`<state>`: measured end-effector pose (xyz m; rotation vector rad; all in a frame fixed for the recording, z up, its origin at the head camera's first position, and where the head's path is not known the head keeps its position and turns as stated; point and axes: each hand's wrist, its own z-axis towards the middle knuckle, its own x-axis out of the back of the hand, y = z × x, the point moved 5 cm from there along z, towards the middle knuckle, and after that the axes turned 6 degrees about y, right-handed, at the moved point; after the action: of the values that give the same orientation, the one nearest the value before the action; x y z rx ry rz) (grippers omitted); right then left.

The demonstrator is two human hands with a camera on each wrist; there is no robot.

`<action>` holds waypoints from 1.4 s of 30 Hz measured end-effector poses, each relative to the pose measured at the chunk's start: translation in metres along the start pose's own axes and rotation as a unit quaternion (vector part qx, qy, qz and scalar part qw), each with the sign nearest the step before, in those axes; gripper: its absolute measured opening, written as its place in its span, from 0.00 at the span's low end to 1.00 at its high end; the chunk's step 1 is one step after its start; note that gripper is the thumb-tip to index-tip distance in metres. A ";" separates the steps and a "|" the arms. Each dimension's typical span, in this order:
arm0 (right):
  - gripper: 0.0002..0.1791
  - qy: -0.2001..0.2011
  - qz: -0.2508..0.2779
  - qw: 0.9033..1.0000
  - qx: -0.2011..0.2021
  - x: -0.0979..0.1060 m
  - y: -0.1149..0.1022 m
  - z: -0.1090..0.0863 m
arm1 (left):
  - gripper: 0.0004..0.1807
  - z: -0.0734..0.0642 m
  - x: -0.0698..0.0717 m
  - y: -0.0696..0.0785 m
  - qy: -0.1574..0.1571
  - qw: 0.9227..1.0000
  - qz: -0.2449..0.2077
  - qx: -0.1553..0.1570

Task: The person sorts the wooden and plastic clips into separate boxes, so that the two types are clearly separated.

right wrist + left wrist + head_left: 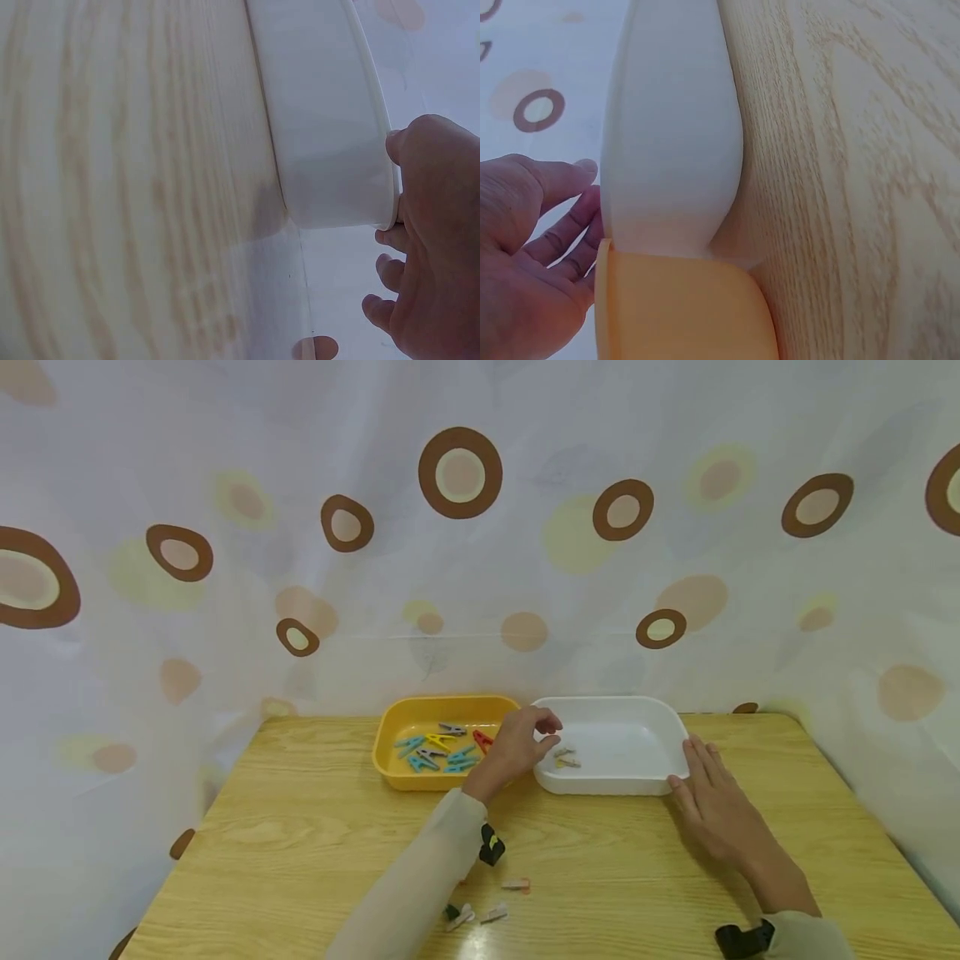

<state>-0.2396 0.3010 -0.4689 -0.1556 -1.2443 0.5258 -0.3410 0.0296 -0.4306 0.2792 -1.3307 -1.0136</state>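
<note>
My left hand (517, 739) hovers over the left end of the white tray (618, 747), thumb and fingers curved and apart with nothing visible between them. Below it, a few small wooden clothespins (567, 762) lie in that tray. Against the tray's near right corner rests my right hand (716, 806); its thumb touches the rim and its other fingers lie along the outer side. To the left, a yellow tray (420, 783) holds several coloured plastic clothespins (459, 758), blue, grey, yellow and red. My left wrist partly covers its right end.
Several small clothespins (495, 913) lie on the wooden table (300, 827) near its front, partly behind my left sleeve (412, 885). The two trays stand side by side at the back edge, before a patterned cloth (480, 568).
</note>
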 end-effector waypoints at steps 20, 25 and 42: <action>0.37 0.005 0.007 1.000 0.011 0.001 0.001 0.001 | 0.07 -0.035 0.024 0.017 0.001 0.998 -0.014 -0.067; 0.37 0.009 0.002 1.000 0.013 0.001 0.001 0.001 | 0.07 -0.050 0.031 0.016 -0.005 0.997 -0.034 -0.074; 0.37 -0.002 -0.025 1.000 0.009 0.003 -0.001 0.001 | 0.10 -0.100 0.065 0.008 0.028 0.994 -0.021 -0.104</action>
<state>-0.2398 0.3010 -0.4651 -0.1083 -1.2447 0.4931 -0.2545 -0.0508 -0.4094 0.1770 -1.1621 -1.1619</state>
